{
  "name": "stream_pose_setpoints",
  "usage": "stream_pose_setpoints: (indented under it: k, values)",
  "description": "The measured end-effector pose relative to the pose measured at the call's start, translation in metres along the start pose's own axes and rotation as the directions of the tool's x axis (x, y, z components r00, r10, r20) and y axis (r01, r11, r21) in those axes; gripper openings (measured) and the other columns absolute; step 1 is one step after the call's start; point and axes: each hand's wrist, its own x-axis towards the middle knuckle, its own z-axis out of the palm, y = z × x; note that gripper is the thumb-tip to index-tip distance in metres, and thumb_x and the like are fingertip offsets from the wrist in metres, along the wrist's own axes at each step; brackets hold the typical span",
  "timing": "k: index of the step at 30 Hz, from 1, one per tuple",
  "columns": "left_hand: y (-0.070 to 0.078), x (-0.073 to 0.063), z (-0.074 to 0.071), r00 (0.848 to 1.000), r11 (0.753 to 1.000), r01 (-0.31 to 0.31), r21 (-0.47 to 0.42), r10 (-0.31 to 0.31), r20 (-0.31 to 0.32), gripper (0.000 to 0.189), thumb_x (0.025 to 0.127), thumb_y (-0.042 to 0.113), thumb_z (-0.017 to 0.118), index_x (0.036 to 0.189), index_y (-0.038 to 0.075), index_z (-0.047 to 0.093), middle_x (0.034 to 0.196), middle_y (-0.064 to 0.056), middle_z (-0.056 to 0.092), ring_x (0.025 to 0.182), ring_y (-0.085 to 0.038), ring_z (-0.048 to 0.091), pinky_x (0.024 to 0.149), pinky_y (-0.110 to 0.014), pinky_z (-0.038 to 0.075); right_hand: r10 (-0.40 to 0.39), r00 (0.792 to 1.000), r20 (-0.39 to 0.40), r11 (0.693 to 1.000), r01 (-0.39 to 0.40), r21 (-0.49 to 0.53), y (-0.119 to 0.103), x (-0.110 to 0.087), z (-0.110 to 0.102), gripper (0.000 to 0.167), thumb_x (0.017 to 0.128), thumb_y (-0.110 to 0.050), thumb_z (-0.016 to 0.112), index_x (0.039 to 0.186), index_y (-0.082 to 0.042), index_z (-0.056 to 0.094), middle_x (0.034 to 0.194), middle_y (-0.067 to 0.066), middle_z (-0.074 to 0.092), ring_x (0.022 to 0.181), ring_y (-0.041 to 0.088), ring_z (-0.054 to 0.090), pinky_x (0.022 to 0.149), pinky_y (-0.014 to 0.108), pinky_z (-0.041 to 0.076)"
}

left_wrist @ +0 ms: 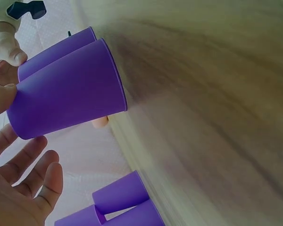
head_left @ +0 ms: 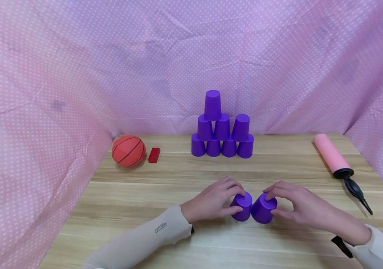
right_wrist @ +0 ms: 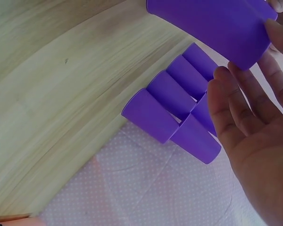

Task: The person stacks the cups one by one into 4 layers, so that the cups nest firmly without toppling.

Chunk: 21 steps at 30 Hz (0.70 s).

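Note:
Two upside-down purple plastic cups stand side by side near the front of the table. My left hand [head_left: 212, 201] pinches the left cup [head_left: 244, 212] at its base, thumb on the near side and fingers at the top. The right cup [head_left: 261, 213] leans a little, its base gripped between the thumb and fingers of my right hand [head_left: 300, 205]. In the left wrist view the left cup [left_wrist: 70, 89] overlaps the other one, close over the wood. Behind them rises a pyramid of purple cups [head_left: 222, 127]: several in the bottom row, three in the middle, one on top at the left.
At the back left lie an orange-red ball [head_left: 128, 150] with black lines and a small red block [head_left: 154, 155]. A pink hand pump [head_left: 332, 153] with a black nozzle lies along the right side. Pink dotted cloth [head_left: 164, 67] hangs behind the wooden table [head_left: 137, 186].

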Motion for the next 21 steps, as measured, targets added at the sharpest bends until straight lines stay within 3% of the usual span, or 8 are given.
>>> stream_pose_setpoints:
  k: [8, 13, 17, 21]
  values:
    - [0.001, -0.002, 0.001, 0.999, 0.999, 0.029, -0.029, -0.028, 0.027, 0.036, 0.09, 0.038, 0.062, 0.119, 0.017, 0.055, 0.12, 0.006, 0.053, 0.113, -0.004, 0.041, 0.099, -0.013, 0.029, 0.013, 1.0, 0.004, 1.0, -0.012, -0.017, -0.001, 0.003, 0.002, 0.04, 0.068, -0.014, 0.083, 0.101, -0.024, 0.064, 0.109, -0.006, 0.062, 0.096, 0.012, 0.059, 0.088, 0.009, 0.036]
    - [-0.001, -0.005, -0.007, 0.998, 0.997, 0.059, -0.044, -0.058, 0.023, 0.035, 0.091, 0.036, 0.062, 0.12, 0.018, 0.054, 0.121, 0.007, 0.05, 0.113, -0.002, 0.041, 0.098, -0.014, 0.03, 0.018, 1.0, -0.014, 0.999, -0.018, -0.038, -0.002, 0.008, 0.0, 0.037, 0.07, -0.015, 0.082, 0.1, -0.023, 0.063, 0.109, -0.007, 0.062, 0.095, 0.012, 0.06, 0.087, 0.01, 0.038]
    - [-0.006, -0.008, -0.022, 0.996, 0.995, 0.078, -0.055, -0.08, -0.029, 0.035, 0.091, 0.033, 0.063, 0.12, 0.017, 0.054, 0.121, 0.007, 0.05, 0.113, -0.002, 0.044, 0.1, -0.017, 0.032, -0.006, 1.0, -0.03, 0.998, 0.004, -0.061, -0.001, 0.018, -0.006, 0.031, 0.074, -0.02, 0.08, 0.1, -0.022, 0.063, 0.109, -0.006, 0.062, 0.095, 0.011, 0.061, 0.086, 0.012, 0.04]
    - [-0.013, -0.007, -0.043, 0.987, 0.996, 0.064, -0.055, -0.071, -0.142, 0.036, 0.089, 0.03, 0.066, 0.119, 0.012, 0.056, 0.117, 0.004, 0.053, 0.109, -0.006, 0.047, 0.095, -0.017, 0.036, -0.045, 0.998, -0.044, 0.998, 0.043, -0.042, 0.002, 0.035, -0.016, 0.028, 0.077, -0.02, 0.078, 0.101, -0.019, 0.064, 0.109, -0.004, 0.062, 0.098, 0.012, 0.06, 0.087, 0.014, 0.042]
